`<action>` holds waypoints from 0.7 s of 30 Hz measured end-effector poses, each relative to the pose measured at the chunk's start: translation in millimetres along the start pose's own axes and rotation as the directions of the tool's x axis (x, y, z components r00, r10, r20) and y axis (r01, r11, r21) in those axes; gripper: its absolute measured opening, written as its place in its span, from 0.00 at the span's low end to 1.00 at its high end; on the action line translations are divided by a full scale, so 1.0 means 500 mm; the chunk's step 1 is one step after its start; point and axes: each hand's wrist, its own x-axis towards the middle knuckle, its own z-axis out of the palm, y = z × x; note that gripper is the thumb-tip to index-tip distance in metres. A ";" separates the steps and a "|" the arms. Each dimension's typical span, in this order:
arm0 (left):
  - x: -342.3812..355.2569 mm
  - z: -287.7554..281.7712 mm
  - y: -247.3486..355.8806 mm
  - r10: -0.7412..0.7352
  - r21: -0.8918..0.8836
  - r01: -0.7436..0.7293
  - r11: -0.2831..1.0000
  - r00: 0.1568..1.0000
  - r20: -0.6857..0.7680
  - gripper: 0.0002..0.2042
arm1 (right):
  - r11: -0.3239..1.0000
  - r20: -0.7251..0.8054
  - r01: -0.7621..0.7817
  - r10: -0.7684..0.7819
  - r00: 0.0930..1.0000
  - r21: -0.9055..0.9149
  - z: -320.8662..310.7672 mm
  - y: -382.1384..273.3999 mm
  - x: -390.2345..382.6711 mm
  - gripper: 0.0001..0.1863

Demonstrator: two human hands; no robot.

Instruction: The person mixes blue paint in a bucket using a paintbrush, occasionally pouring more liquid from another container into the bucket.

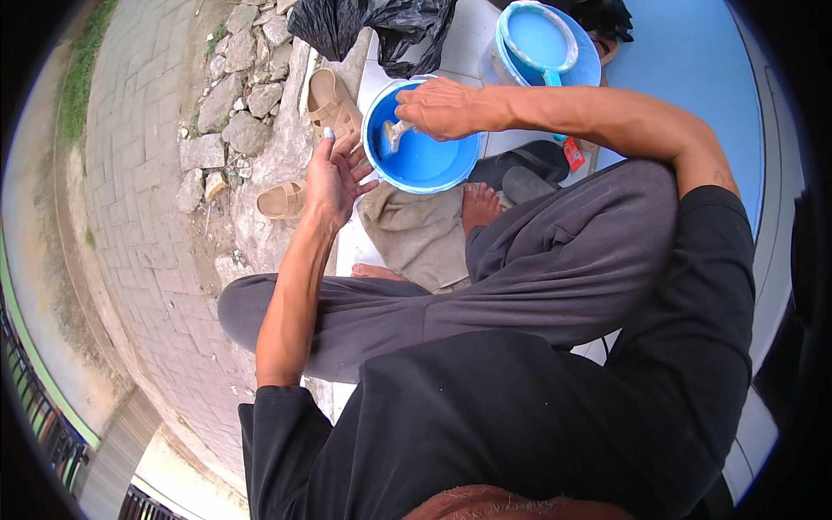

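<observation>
A round blue tub (433, 165) of blue paint sits on the white floor in front of my crossed legs. My right hand (442, 108) is closed on a paintbrush (394, 134) whose bristles dip inside the tub. My left hand (334, 178) hangs open just left of the tub's rim, fingers spread, with blue paint on a fingertip. Beyond the tub stands a bigger bucket (542, 43) of light blue paint with a blue scoop in it.
Two tan sandals (329, 102) (282, 201) lie at the step's edge, beside loose stones (247, 130) and brick paving. A black plastic bag (381, 26) lies behind the tub. A grey cloth (416, 234) sits by my bare foot. A blue painted wall (685, 61) stands at right.
</observation>
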 end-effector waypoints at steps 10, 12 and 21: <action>0.000 0.001 0.010 -0.007 0.123 0.018 0.992 0.996 -0.088 0.36 | 0.997 0.015 -0.066 0.066 0.998 -0.035 -0.082 -0.007 0.007 0.14; 0.002 -0.007 0.012 -0.014 0.113 0.020 0.993 0.998 -0.055 0.37 | 0.992 0.105 -0.118 0.122 0.987 -0.043 -0.130 -0.034 0.009 0.15; -0.004 -0.002 0.024 -0.063 0.046 0.062 0.997 0.998 0.011 0.35 | 0.975 0.114 -0.011 -0.015 0.993 0.221 -0.117 -0.023 -0.004 0.19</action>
